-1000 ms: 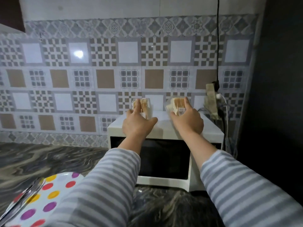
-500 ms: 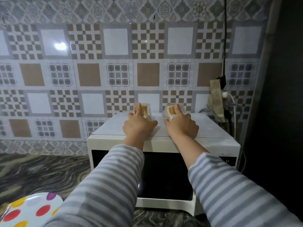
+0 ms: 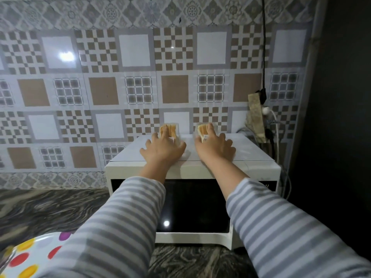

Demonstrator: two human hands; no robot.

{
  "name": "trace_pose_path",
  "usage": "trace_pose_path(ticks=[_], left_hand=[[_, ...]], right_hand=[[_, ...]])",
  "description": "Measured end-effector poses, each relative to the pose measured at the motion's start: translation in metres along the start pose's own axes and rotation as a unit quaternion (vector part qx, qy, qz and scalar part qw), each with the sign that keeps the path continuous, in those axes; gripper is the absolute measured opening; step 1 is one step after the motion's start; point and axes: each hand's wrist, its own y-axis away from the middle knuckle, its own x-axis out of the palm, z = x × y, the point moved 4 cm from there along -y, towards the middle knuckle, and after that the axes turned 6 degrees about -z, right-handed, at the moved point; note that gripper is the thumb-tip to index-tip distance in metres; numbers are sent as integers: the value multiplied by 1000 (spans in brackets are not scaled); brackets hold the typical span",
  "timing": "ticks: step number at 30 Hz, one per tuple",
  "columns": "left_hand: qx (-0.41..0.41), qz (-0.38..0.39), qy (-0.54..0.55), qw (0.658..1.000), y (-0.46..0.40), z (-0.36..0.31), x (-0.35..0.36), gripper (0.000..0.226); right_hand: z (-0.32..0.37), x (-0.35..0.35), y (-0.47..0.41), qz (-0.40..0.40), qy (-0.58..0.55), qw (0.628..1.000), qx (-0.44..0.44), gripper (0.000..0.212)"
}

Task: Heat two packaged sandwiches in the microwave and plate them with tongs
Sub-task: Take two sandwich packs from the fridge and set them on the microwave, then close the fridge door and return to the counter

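Two clear-plastic-wrapped, wedge-shaped sandwich packs are seen standing on the flat top of a white box-shaped microwave oven (image 3: 257, 163) with a dark glass door, towards the rear edge of that top and close to the patterned tile wall (image 3: 104, 91). The left sandwich pack (image 3: 172, 129) is placed just left of the middle of the rear edge; the right sandwich pack (image 3: 203, 131), marked by a small white label, is placed just right of the middle, and a narrow gap is left between the two.

The left sandwich pack is covered from the front by the left hand (image 3: 163, 150): its forefinger is laid up over the cut face and its thumb is set against the pack's right side, while the other fingers are spread out to the left over the microwave top. Whether the grip is clenched on the pack or merely laid on it cannot be told. The right sandwich pack is met in the same way by the right hand (image 3: 215, 148), the forefinger being stretched up along it and the remaining fingers fanned to the right; the state of this grip cannot be told either.

Both arms are held out forward, nearly straight and roughly parallel, in grey-and-white striped sleeves (image 3: 112, 227), with the palms turned down and the wrists above the front edge of the microwave top.

The microwave is carried by a dark marbled desk (image 3: 48, 209). At the near left corner of the view a white round plate with coloured dots (image 3: 26, 255) is partly seen.
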Motion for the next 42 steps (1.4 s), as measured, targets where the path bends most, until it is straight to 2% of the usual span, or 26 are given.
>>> trace_pose_path(ticks=[3,9,12,19,24,30,35,39,42], left_hand=[[30,-26,4,999,21,2,-12,64],[100,-32,6,994,93,9,-37,57],[124,14,9,992,148,19,-47,51],[151,171,25,973,307,46,-41,37],[184,316,36,930,427,49,-23,29],[229,415,29,880,547,23,-11,34],[302,457,17,836,643,-24,-7,29],[333,495,30,802,728,-71,-9,34],[393,502,27,770,797,-122,-17,31]], right_hand=[[-2,-18,25,-2,16,999,-38,57],[-20,-56,102,-15,53,995,-80,46],[-42,-72,155,-1,57,996,-63,42],[-125,-105,313,59,103,992,53,36],[-194,-129,430,147,127,972,134,33],[-272,-183,545,195,163,934,252,37],[-331,-245,614,170,174,918,312,35],[-384,-304,666,147,180,902,363,32],[-429,-359,706,115,169,886,416,40]])
